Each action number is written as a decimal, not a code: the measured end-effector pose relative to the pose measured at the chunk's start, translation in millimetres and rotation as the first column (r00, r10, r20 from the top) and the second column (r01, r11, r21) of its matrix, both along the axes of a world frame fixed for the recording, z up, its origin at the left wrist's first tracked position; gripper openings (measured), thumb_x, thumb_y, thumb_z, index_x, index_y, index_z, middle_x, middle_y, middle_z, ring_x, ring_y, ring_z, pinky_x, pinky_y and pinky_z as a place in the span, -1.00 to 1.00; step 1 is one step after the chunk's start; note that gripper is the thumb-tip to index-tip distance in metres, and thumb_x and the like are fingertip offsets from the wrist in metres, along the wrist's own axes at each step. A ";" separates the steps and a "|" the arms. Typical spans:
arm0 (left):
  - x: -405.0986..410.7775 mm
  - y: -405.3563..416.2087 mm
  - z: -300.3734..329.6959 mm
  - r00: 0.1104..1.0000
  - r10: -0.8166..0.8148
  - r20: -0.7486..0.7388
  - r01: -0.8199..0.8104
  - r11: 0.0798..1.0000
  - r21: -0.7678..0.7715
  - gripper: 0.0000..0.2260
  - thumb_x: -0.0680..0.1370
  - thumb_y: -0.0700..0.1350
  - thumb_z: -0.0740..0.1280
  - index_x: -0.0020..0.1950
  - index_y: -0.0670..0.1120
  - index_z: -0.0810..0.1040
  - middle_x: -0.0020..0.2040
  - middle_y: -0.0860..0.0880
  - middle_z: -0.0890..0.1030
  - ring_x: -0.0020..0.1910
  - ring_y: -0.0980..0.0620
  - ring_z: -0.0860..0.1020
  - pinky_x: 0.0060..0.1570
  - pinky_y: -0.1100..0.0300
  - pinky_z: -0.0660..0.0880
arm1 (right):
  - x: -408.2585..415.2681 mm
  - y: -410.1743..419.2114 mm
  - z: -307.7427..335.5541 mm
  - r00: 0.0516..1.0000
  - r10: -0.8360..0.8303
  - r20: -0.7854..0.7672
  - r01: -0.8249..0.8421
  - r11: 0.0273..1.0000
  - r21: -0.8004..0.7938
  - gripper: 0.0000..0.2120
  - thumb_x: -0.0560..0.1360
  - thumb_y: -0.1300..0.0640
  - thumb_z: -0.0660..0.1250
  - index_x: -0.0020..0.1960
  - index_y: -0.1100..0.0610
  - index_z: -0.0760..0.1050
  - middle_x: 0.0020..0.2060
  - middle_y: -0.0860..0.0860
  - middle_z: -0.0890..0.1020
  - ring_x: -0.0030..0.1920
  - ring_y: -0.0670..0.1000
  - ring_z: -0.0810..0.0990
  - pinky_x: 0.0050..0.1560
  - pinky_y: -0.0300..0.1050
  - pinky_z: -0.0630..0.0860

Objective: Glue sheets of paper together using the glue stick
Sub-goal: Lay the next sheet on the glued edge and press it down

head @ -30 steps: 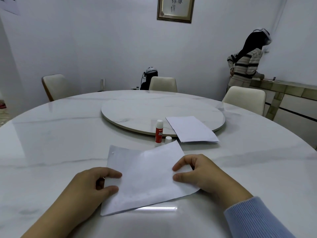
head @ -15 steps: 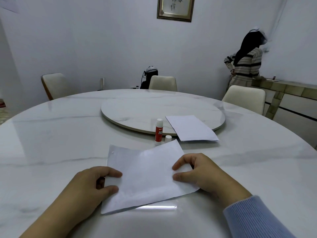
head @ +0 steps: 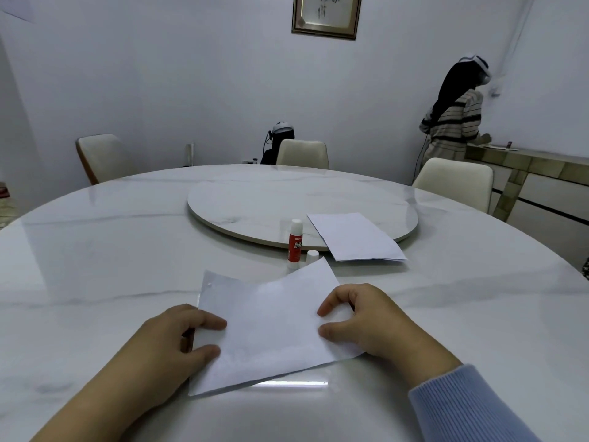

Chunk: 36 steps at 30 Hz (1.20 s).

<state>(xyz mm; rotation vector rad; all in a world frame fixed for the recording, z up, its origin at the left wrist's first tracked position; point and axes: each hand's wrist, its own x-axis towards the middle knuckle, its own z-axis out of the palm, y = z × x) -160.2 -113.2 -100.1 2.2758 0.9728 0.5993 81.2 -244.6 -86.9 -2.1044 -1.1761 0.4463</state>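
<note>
A white paper sheet (head: 271, 323) lies in front of me on the marble table (head: 95, 266), over another sheet whose corner shows at its upper left. My left hand (head: 172, 346) pinches its left edge between thumb and fingers. My right hand (head: 366, 323) grips the right edge the same way. Just beyond the sheet, a red glue stick (head: 294, 245) stands upright, uncapped. Its white cap (head: 312, 256) sits beside it. A second stack of white paper (head: 353, 237) rests half on the turntable.
A round turntable (head: 255, 205) fills the table's centre. Cream chairs (head: 452, 183) stand around the far side. A person in a striped top (head: 455, 122) stands with their back turned at a sideboard (head: 541, 164) on the right.
Both hands stay on the sheet's edges with almost no movement. The person at the back has shifted a little at the sideboard.
</note>
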 end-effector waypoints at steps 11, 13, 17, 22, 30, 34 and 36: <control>39.2 -7.8 0.2 0.958 0.177 -0.224 -0.122 0.963 0.242 -0.48 0.59 -0.05 0.09 0.53 -0.05 0.02 0.57 -0.05 -0.20 0.54 -0.02 -0.18 0.47 0.13 -0.08 | -22.6 25.6 -8.5 0.917 0.062 0.395 -0.114 0.987 0.111 -0.58 0.57 0.09 0.14 0.43 0.01 0.30 0.52 -0.08 0.16 0.50 -0.10 0.06 0.42 -0.25 0.05; 46.9 -10.8 -4.1 0.958 0.108 -0.267 -0.037 0.965 0.259 -0.46 0.61 0.02 0.02 0.55 -0.02 -0.10 0.57 0.02 -0.23 0.54 0.06 -0.22 0.48 0.16 -0.16 | -28.4 34.2 -14.3 0.892 0.141 0.430 -0.145 0.989 -0.024 -0.51 0.62 0.06 0.03 0.54 0.04 0.12 0.57 -0.04 0.05 0.54 -0.09 -0.03 0.48 -0.20 -0.11; 48.2 -10.3 -15.2 0.884 0.039 -0.466 0.083 0.967 0.240 -0.42 0.60 0.17 -0.10 0.55 -0.02 -0.21 0.57 -0.01 -0.24 0.54 0.06 -0.23 0.49 0.12 -0.23 | -26.0 35.4 -22.6 0.890 0.223 0.397 -0.114 0.953 -0.280 -0.43 0.62 -0.12 -0.09 0.58 0.03 -0.08 0.58 -0.05 -0.06 0.55 -0.08 -0.11 0.47 -0.16 -0.16; 45.0 -10.9 -14.4 0.858 0.034 -0.512 0.113 0.961 0.254 -0.40 0.59 0.19 -0.13 0.54 -0.02 -0.23 0.57 -0.01 -0.25 0.53 0.05 -0.24 0.49 0.13 -0.23 | -18.6 21.6 -24.6 0.898 0.202 0.391 -0.053 0.932 -0.359 -0.38 0.59 -0.24 -0.17 0.57 -0.03 -0.17 0.57 -0.11 -0.14 0.54 -0.12 -0.18 0.48 -0.10 -0.24; 44.7 -10.3 -16.6 0.865 0.027 -0.501 0.113 0.963 0.246 -0.40 0.59 0.19 -0.13 0.54 -0.02 -0.23 0.57 -0.01 -0.24 0.54 0.01 -0.24 0.49 0.12 -0.23 | -0.9 0.6 -25.7 0.831 0.041 0.555 0.228 0.885 -0.406 -0.34 0.54 -0.30 -0.26 0.56 -0.04 -0.25 0.58 -0.06 -0.17 0.52 0.06 -0.38 0.38 0.22 -0.46; 44.9 -9.9 -16.5 0.875 0.010 -0.485 0.123 0.963 0.242 -0.40 0.59 0.17 -0.10 0.55 -0.02 -0.22 0.57 0.01 -0.22 0.54 0.02 -0.23 0.48 0.14 -0.24 | 18.6 -3.4 -10.1 0.804 -0.352 0.479 0.416 0.909 -0.030 -0.42 0.56 -0.24 0.00 0.31 0.16 0.43 0.31 0.15 0.49 0.35 0.13 0.37 0.34 0.05 0.29; 45.8 -9.5 -15.2 0.879 0.011 -0.477 0.121 0.962 0.246 -0.41 0.60 0.17 -0.09 0.55 -0.01 -0.21 0.57 0.03 -0.22 0.54 0.03 -0.23 0.47 0.15 -0.24 | 29.0 6.1 3.4 0.855 -0.511 -0.094 0.519 0.834 0.190 -0.59 0.51 -0.10 0.14 -0.13 0.25 0.53 -0.19 0.21 0.61 -0.21 0.07 0.54 -0.23 -0.08 0.45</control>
